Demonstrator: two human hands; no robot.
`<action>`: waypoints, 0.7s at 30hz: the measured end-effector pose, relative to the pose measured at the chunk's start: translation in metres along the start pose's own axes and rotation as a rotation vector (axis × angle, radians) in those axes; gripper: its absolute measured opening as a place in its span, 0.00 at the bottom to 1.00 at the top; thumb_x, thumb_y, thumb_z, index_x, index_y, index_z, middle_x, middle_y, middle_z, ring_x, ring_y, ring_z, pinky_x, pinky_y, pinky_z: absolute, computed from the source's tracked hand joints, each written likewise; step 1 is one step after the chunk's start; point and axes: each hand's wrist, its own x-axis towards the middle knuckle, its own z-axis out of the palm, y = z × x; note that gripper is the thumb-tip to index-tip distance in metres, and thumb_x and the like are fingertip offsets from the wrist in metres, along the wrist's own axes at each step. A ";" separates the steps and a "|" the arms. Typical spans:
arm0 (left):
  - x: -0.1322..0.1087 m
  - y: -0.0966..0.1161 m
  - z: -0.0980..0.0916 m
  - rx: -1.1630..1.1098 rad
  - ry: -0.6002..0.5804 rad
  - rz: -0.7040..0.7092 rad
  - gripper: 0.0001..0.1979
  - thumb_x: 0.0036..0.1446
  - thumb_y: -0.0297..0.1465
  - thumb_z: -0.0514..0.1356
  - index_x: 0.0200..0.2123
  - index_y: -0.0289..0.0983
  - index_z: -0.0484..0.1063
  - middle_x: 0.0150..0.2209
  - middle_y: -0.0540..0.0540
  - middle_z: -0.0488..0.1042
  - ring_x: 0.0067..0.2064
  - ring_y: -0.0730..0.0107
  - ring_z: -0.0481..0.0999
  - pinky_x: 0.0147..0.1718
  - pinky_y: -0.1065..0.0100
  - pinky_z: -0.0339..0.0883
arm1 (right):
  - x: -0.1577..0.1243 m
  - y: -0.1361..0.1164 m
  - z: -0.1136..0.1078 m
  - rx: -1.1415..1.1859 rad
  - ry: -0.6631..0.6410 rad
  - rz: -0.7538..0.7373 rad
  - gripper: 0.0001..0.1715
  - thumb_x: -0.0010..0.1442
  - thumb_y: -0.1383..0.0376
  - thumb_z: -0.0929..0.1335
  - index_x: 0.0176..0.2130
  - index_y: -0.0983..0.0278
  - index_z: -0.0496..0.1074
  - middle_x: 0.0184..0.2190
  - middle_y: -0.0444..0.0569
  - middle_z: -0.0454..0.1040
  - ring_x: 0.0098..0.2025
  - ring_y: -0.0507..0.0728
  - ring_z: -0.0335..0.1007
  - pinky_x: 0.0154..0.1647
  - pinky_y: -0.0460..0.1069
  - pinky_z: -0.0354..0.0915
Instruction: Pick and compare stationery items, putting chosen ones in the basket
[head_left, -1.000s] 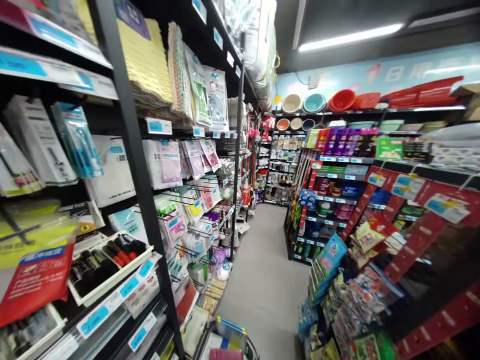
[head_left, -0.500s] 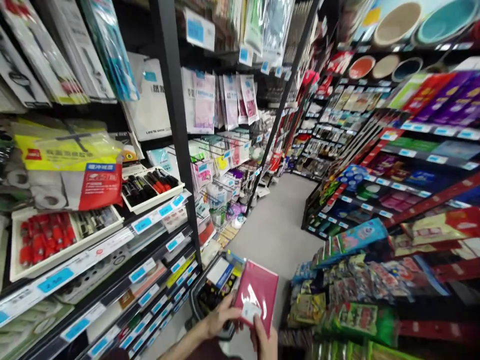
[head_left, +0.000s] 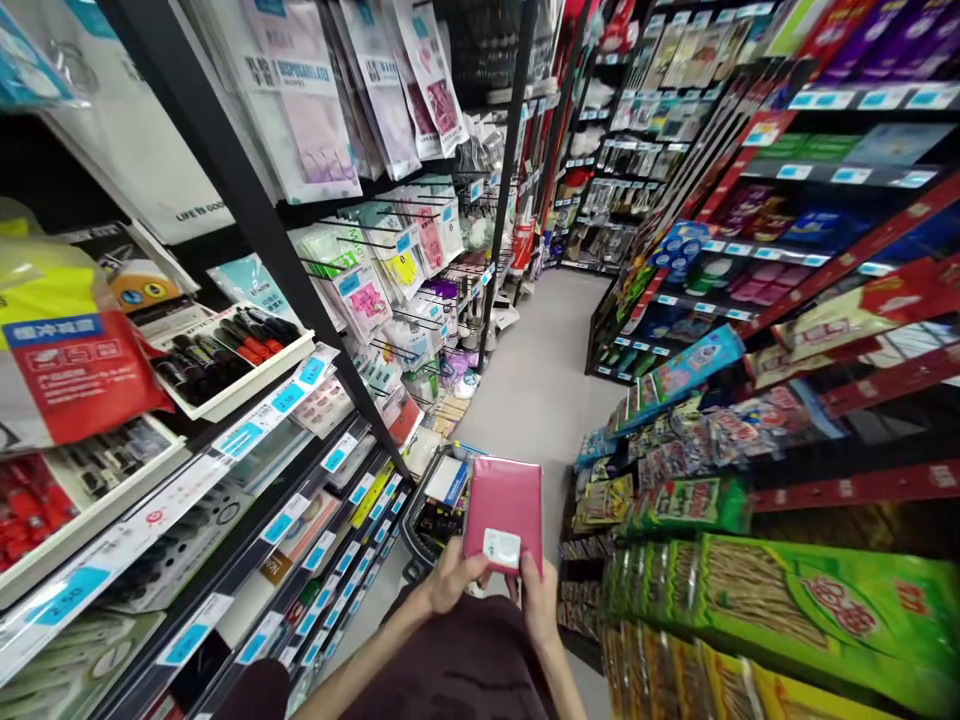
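Note:
A flat pink-red rectangular item in clear wrap, like a notebook [head_left: 505,497], is held in front of me with a white sticker [head_left: 502,547] near its lower edge. My left hand [head_left: 453,575] grips its lower left corner, thumb on the front. On the lower right edge, my right hand [head_left: 537,590] pinches it, thumb on the front and fingers behind. Behind and left of the item stands a dark shopping basket [head_left: 411,535], partly covered by it. Inside lies a blue and white box [head_left: 448,480] among dark items that I cannot make out.
Shelves on the left carry trays of pens [head_left: 232,350] and hanging packets [head_left: 367,300]. Along the right side, snack bags [head_left: 817,600] stick out toward the grey aisle floor [head_left: 536,350]. A black shelf post [head_left: 247,220] leans across the left of the view.
The view has tipped downward and shifted right. The pink-red item has turned from tilted to nearly upright and square to me, still in both hands.

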 end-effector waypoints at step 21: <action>0.005 -0.005 0.001 -0.169 0.130 0.106 0.25 0.62 0.47 0.51 0.23 0.34 0.66 0.20 0.49 0.64 0.24 0.74 0.64 0.27 0.70 0.58 | 0.008 -0.006 0.004 0.035 -0.227 -0.057 0.34 0.68 0.47 0.58 0.24 0.66 0.73 0.18 0.49 0.68 0.18 0.52 0.60 0.16 0.45 0.54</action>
